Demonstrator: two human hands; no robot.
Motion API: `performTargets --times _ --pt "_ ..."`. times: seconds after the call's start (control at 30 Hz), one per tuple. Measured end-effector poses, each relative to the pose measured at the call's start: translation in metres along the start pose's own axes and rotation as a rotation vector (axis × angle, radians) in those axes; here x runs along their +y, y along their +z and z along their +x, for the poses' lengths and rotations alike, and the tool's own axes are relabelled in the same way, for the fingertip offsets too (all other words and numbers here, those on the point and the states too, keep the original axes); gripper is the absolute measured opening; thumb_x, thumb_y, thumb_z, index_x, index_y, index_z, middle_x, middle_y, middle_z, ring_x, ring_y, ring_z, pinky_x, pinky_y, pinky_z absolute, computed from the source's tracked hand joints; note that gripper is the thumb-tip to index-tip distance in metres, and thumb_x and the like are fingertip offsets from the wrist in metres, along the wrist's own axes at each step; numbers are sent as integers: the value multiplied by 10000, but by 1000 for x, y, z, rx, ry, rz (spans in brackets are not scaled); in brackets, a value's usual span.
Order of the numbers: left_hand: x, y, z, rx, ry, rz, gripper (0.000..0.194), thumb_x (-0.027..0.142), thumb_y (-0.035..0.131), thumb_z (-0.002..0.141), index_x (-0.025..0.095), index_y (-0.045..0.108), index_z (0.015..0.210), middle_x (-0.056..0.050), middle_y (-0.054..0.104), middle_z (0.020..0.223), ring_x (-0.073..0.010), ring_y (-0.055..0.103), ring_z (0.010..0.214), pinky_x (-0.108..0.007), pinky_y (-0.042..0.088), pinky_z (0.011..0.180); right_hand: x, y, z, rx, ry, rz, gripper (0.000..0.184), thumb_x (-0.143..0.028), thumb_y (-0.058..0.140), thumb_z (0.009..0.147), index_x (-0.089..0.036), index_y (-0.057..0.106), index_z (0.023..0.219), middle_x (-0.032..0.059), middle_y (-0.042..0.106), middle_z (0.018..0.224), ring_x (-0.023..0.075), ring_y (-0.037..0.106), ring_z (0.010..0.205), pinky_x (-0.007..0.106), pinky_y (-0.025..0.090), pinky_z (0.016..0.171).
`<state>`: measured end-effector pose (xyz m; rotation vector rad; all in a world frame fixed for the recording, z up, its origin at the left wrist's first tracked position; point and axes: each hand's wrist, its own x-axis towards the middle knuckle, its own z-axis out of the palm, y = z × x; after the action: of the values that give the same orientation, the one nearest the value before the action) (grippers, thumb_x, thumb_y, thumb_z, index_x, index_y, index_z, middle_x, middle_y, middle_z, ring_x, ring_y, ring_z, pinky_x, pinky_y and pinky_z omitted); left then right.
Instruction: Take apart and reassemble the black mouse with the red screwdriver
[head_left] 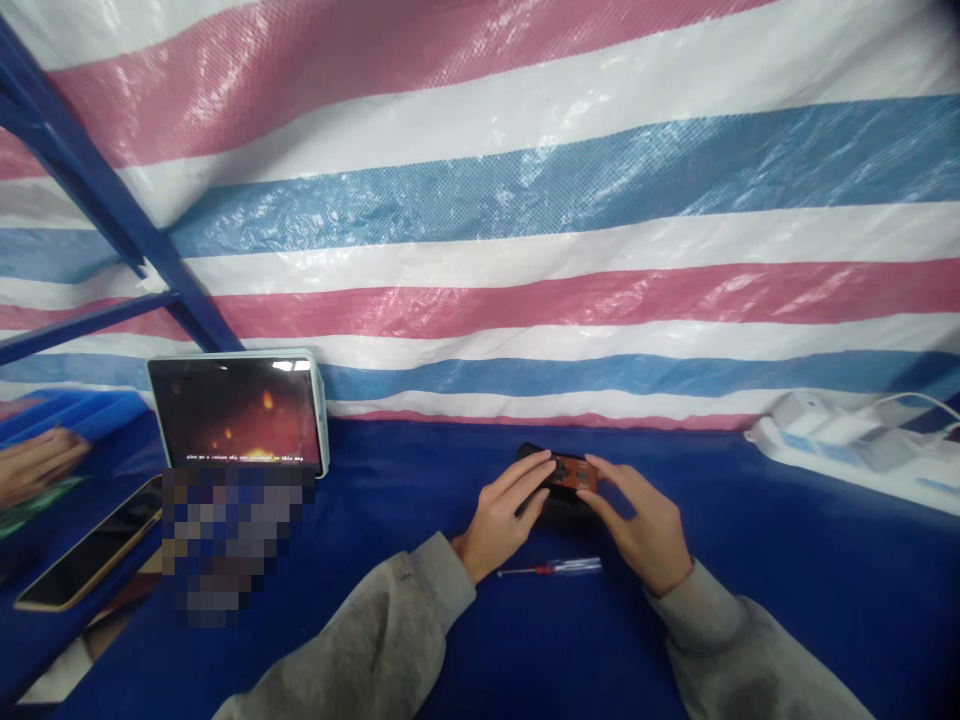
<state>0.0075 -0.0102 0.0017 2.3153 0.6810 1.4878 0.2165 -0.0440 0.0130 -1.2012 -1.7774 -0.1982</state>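
Observation:
A brown circuit board [576, 473] with dark parts on it lies in or over a small black casing [531, 451]. The left end of the casing shows past my fingertips, while its lower side is in shadow. My left hand [504, 510] grips the left end, with its fingers across the top and its thumb at the near edge. At the right end, my right hand [643, 522] pinches the board between thumb and fingers. Just below on the table is a screwdriver [559, 567] with a clear and red handle, its tip pointing left, touched by neither hand.
The blue tabletop [570, 650] ends at a striped plastic sheet [487, 290]. A tablet [238, 412] stands at the back left, a phone [94, 545] lies left of it. Another person's hand [37, 465] is at the far left. A white power strip [847, 450] with plugs sits right.

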Motion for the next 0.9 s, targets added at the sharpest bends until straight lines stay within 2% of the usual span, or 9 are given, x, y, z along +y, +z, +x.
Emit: performTargets --times 0.3,0.53,0.8,0.9 --pt "1 0 1 16 14 -21 441 98 565 963 209 552 1389 -90 588 1397 -208 602 1261 -369 516 1092 -3 0 0 57 -55 -34 393 -300 610 923 -231 621 1310 62 767 1009 180 739 838 278 599 816" --pt "-1 0 0 -2 -5 -16 446 119 546 977 203 526 1414 -98 552 1434 -220 588 1277 -395 499 1106 -4 -1 0 52 -62 -21 401 -247 626 916 -200 619 1313 74 770 1008 168 747 859 252 603 825" --pt "0 -1 0 -40 -14 -37 530 140 547 974 207 425 1486 -116 521 1460 -237 543 1324 -430 482 1116 -4 -2 -3 51 -7 23 358 -304 632 911 -213 664 1256 73 763 1098 210 751 943 295 615 874" --pt "-1 -1 0 -76 5 -30 522 146 540 977 227 431 1482 -113 483 1493 -248 515 1349 -442 484 1112 -5 -2 -3 60 8 43 339 -331 644 902 -221 687 1219 70 767 1084 223 754 936 316 624 871"
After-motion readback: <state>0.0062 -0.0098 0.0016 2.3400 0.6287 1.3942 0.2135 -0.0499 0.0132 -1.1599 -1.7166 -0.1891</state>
